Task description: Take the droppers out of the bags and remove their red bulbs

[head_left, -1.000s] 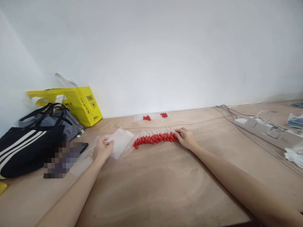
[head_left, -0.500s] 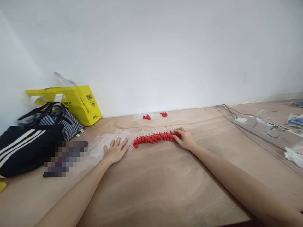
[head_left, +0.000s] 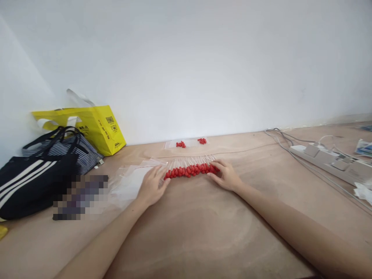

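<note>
A row of thin, white-stemmed sticks with red rounded heads (head_left: 188,170) lies side by side on the wooden table, heads toward me. At its left end is my left hand (head_left: 152,185), its thumb and fingers apart beside the outermost red heads. My right hand (head_left: 226,176) curves around the opposite end, thumb and fingers parted, fingertips touching the last heads. Flat clear zip bags (head_left: 128,180) lie partly beneath and left of my left hand. Near the wall, another clear bag (head_left: 171,144) lies with two small clusters of red-headed sticks (head_left: 180,144) on or in it.
A yellow shopping bag (head_left: 109,130), a striped bag (head_left: 87,159) and a black bag with white stripes (head_left: 35,182) stand at the left. A blurred-out item (head_left: 84,195) lies before them. On the right is a white power strip (head_left: 328,162) with plugs and grey cables (head_left: 308,166).
My left hand has slid right, from the clear bags to the left end of the row. My right hand stays at the other end, its thumb shifted slightly left.
</note>
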Demonstrator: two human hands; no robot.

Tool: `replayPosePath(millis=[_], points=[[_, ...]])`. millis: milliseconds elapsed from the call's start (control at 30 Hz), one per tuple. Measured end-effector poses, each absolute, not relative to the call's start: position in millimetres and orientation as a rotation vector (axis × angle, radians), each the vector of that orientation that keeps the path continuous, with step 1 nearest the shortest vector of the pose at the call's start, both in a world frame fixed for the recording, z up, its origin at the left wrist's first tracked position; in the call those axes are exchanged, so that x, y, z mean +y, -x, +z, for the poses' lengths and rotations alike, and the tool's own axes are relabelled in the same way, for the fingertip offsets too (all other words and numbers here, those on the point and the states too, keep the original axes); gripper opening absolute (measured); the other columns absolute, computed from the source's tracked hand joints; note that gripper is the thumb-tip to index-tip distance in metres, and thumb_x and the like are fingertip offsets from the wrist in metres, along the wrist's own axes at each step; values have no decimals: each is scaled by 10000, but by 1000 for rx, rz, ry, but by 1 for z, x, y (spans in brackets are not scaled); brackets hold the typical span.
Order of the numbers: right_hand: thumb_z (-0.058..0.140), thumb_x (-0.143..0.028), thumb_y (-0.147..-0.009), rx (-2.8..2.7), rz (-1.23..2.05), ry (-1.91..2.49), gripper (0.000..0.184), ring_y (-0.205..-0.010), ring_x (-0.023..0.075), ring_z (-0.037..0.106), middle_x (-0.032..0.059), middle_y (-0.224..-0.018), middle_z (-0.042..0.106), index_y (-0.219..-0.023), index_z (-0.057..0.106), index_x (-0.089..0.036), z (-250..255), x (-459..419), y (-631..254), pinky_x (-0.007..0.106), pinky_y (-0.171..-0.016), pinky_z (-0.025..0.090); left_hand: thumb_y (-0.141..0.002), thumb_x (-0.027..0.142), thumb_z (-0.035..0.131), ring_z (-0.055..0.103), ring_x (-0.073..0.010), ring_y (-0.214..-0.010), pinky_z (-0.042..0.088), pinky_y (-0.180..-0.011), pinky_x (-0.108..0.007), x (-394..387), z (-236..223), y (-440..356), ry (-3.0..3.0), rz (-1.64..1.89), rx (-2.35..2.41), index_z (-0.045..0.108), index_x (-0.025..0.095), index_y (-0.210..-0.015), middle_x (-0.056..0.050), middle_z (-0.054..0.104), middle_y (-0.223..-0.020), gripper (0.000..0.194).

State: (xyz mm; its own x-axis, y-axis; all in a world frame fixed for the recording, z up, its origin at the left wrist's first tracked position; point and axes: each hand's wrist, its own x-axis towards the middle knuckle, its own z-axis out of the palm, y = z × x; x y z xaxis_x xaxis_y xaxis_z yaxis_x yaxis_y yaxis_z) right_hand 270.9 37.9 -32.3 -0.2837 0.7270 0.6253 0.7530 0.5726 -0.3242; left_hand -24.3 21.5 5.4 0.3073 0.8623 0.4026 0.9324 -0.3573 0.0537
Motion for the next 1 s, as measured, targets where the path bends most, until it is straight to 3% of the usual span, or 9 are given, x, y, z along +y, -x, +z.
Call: replayPosePath(millis=[100,233,400,600,833,1000], points=[[492,-557,-720,-2108,-204,1300,572,-1177,307,334,104,-1234,450,-1195,463,-239,-29,27,-251,518,-986,179,-783,510,380,153,-298,-1284,148,-1016,-483,17,0,-4,2473,-445,-1722,332,231,-1296,-101,234,-1398,586],[486,-714,-598,-1978,-259,1607,834,-1234,428,139,127,-1367,255,-1291,332,-277,-28,30,-232,670,-897,43,-742,646,331,37,-368,-1288,85,-948,-610,21,-5,-37,2405,-404,-1962,219,279,-1335,-135,108,-1426,706],[464,-734,-596,-1900,-106,1781,848,-1207,446,171,149,-1362,239,-1306,288,-305,-30,44,-228,694,-813,154,-760,650,262,135,-378,-1264,142,-878,-652,31,-8,-52,2332,-393,-2056,177,306,-1338,-179,230,-1367,678],[427,-680,-679,-1959,-67,1783,721,-1158,398,261,157,-1322,295,-1282,336,-295,-28,49,-215,573,-785,304,-798,593,249,265,-338,-1204,257,-867,-561,44,-13,-52,2303,-402,-1992,300,317,-1288,-152,333,-1297,565],[356,-647,-736,-1964,-60,1863,637,-1168,362,274,143,-1296,347,-1253,375,-275,-23,60,-206,543,-821,290,-795,600,264,322,-329,-1168,294,-856,-523,63,-15,-57,2204,-392,-1993,331,335,-1272,-141,382,-1267,550],[421,-631,-712,-1952,-209,1749,700,-1195,369,255,165,-1289,367,-1268,362,-210,-28,54,-212,622,-898,161,-793,539,367,271,-343,-1212,165,-922,-600,51,-18,-52,2182,-505,-1780,342,278,-1281,-160,378,-1282,554]])
